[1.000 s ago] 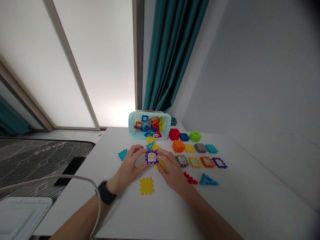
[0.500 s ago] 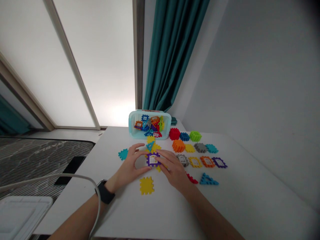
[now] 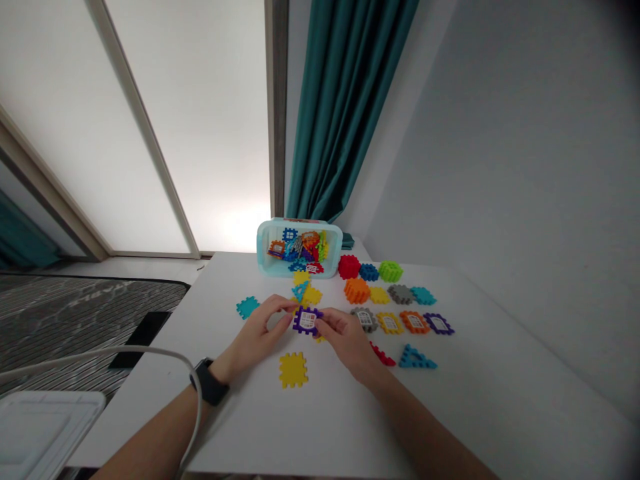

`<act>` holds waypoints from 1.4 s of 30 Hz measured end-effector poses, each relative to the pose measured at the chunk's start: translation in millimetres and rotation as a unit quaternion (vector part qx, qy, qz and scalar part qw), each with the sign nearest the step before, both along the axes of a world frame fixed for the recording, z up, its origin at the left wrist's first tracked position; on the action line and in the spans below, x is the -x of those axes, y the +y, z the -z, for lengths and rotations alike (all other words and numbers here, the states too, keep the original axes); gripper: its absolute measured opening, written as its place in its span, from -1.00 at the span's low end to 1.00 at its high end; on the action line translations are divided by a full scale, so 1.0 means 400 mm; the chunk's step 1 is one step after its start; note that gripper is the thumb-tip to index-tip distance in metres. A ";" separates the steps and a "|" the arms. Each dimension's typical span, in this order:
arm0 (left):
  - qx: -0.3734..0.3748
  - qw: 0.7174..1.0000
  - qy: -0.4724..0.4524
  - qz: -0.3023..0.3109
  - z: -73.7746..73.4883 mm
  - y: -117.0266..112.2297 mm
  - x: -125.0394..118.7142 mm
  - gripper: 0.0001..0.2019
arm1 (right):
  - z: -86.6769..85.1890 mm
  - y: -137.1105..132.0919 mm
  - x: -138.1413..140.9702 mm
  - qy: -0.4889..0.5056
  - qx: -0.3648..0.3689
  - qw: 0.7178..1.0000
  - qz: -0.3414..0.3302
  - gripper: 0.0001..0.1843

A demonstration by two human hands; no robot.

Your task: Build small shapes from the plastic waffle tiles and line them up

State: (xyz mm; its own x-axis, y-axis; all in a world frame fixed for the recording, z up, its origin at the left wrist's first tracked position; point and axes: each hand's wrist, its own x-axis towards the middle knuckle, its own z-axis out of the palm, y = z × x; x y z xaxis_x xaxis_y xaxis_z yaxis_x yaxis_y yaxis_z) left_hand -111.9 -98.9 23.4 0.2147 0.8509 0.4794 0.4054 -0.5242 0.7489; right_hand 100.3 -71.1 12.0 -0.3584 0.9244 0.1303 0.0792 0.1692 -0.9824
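A purple square interlocking tile with a white window-like centre (image 3: 307, 321) is held up over the table between my two hands. My right hand (image 3: 349, 339) pinches its right edge with thumb and fingers. At its upper left edge, my left hand (image 3: 264, 328) has thumb and fingertips drawn together on the tile. Behind and partly under it lie several yellow tiles (image 3: 313, 296), with a small blue triangle (image 3: 300, 291) on top; their full arrangement is hidden. A separate yellow square tile (image 3: 293, 370) lies nearer me, and a turquoise tile (image 3: 247, 307) lies left.
A pale blue bin (image 3: 263, 265) with mixed pieces stands at the back. Stacks and rows of tiles, including an orange stack (image 3: 357, 291) and a grey tile (image 3: 367, 320), spread right, with a blue triangle (image 3: 417, 358). A white cable (image 3: 193, 380) crosses my left forearm.
My left thumb has moved up from the tile's lower edge towards the index finger. The purple tile has tilted slightly, and my right fingers have drawn back to its right edge.
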 end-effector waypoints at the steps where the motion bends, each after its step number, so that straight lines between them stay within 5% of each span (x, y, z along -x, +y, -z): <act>1: -0.017 1.000 0.021 0.000 -0.002 -0.005 -0.001 -0.72 | -0.004 -0.001 0.003 0.018 0.020 1.000 0.004 -0.69; 6: -0.093 0.988 0.126 -0.013 0.011 -0.012 -0.001 -0.38 | -0.025 -0.008 0.012 0.059 0.070 0.996 0.001 -0.59; 12: -0.142 0.973 0.178 -0.035 0.024 -0.004 0.009 -0.49 | -0.020 -0.010 0.016 0.065 0.095 0.993 -0.008 -0.60; 23: -0.139 0.980 0.138 -0.042 0.015 -0.002 0.013 -0.50 | 0.003 -0.002 -0.001 0.181 0.118 0.975 -0.044 -0.66; 36: -0.115 0.986 0.117 -0.038 0.017 0.000 0.014 -0.47 | -0.024 -0.014 0.001 0.137 0.060 0.985 -0.085 -0.52; 42: -0.064 0.994 0.085 0.001 0.001 -0.002 0.013 -0.61 | -0.009 -0.012 -0.003 0.045 -0.048 0.996 -0.064 -0.57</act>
